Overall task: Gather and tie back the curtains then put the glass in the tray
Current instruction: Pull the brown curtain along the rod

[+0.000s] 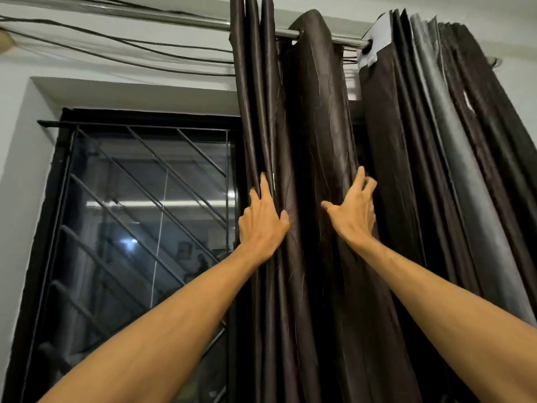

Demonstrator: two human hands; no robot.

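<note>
The left hand (263, 219) pinched the left folds of the dark brown glossy fabric curtain (313, 126) between fingers (265, 184) and thumb; the right hand (353, 215) curled its fingers round the right fold.

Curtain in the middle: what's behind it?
The window and its bars show only left of the curtain; behind the cloth itself everything is hidden.

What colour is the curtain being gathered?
Dark brown curtain, slightly shiny; seen in the head view.
</note>
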